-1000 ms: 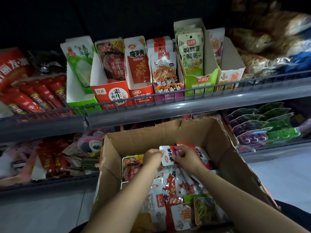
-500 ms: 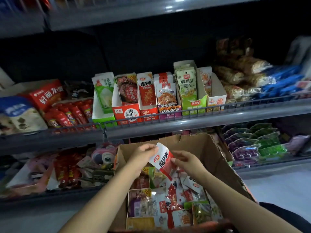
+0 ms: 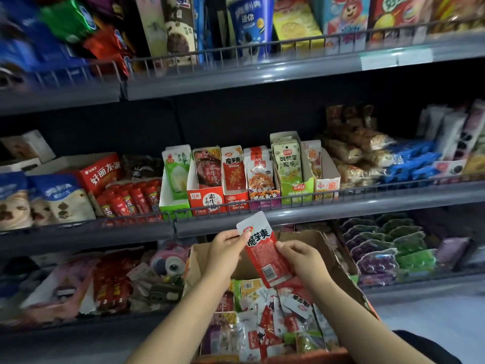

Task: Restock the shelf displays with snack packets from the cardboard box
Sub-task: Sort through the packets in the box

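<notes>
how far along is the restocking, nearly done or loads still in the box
Early to midway, it seems. Done: the display boxes on the middle shelf already hold upright packets. In hand: the left hand and right hand hold one red and white packet above the cardboard box, below its matching red display box. Left: a heap of mixed packets still fills the box.

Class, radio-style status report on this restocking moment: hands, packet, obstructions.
Left hand and right hand both pinch red snack packet, above cardboard box. Matching display box on shelf ahead. Nothing between.
</notes>
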Available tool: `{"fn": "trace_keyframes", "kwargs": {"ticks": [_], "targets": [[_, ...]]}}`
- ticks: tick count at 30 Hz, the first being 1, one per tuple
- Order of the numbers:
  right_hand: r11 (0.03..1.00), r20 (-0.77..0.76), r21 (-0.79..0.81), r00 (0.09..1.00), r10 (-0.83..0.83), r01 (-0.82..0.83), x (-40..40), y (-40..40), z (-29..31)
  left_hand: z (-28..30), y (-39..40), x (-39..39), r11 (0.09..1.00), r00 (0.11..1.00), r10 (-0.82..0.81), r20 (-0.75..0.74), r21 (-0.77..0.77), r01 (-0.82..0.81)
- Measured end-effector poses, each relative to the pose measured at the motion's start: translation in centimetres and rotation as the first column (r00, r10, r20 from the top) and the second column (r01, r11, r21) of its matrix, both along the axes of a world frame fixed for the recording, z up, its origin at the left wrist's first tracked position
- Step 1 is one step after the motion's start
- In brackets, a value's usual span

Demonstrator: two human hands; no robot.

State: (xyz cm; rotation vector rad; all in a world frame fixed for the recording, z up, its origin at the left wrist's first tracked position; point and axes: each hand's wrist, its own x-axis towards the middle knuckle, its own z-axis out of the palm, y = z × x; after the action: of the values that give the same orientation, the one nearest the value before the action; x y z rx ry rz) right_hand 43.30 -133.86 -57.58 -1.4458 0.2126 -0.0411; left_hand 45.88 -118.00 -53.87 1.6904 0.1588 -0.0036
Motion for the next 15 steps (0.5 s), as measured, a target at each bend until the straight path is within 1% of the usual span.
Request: {"fn": "trace_keyframes", "kwargs": {"ticks": [3, 5, 8, 10, 15], "targets": [[0.999, 0.074, -0.017, 0.997, -0.036, 0.037, -0.6, 0.8, 1.2, 0.5, -0.5, -0.9, 0.997, 0.999, -0.007, 0.051, 0.081, 0.003], [0.997, 0.132, -0.047, 0.990, -0.048, 0.054, -0.9, 1.1, 1.8, 1.0, -0.7, -1.2, 0.998, 0.998, -0.026, 0.052, 0.063, 0.023], [0.997, 0.201, -0.063, 0.979, -0.021, 0.034, -1.2, 1.3, 2.6, 1.9, -0.6, -1.5, 0.993, 0.998, -0.063, 0.015, -0.099, 0.064], [0.994, 0.237, -0.108, 0.971, 0.014, 0.012, -1.3, 1.3, 3.0, 2.4, -0.4, -1.5, 0.976, 0.997, -0.079, -0.020, -0.205, 0.073], [0.979, 0.303, -0.199, 0.947, 0.107, -0.047, -1.3, 1.5, 3.7, 2.7, 0.3, -1.4, 0.927, 0.992, -0.122, -0.036, -0.362, 0.101]]}}
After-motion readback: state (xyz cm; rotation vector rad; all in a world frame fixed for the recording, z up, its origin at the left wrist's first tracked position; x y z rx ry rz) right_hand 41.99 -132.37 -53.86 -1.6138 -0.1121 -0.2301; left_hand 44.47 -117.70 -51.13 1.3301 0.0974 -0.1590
